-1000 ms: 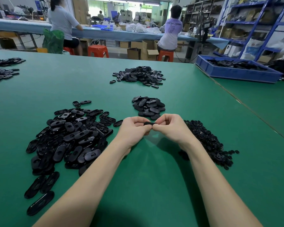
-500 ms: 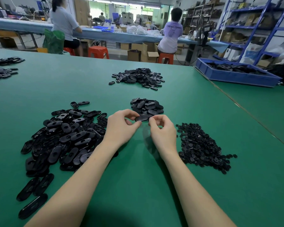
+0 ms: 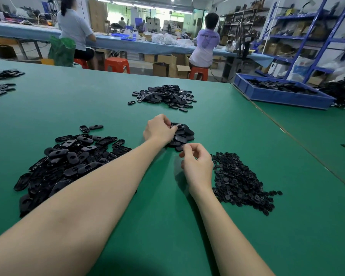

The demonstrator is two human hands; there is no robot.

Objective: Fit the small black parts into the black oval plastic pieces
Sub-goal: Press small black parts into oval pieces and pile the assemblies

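Note:
My left hand [image 3: 159, 129] reaches over the small pile of black oval pieces [image 3: 184, 136] in the middle of the green table [image 3: 167, 226]. Its curled fingertips pinch one oval piece [image 3: 175, 125] at the top of that pile. My right hand [image 3: 197, 164] hovers just short of the same pile, fingers loosely curled, with nothing visible in them. A large heap of oval pieces [image 3: 72, 158] lies to the left of my left forearm. The heap of small black parts [image 3: 239, 180] lies just right of my right hand.
Another pile of oval pieces [image 3: 163, 96] sits farther back, and more lie at the far left edge [image 3: 0, 82]. A blue bin [image 3: 283, 95] with black parts stands at the back right. Two people sit at a bench beyond the table.
My hands have parted. The left hand carried the oval piece forward onto the small pile, and the right hand let go of it and drew back towards the small parts.

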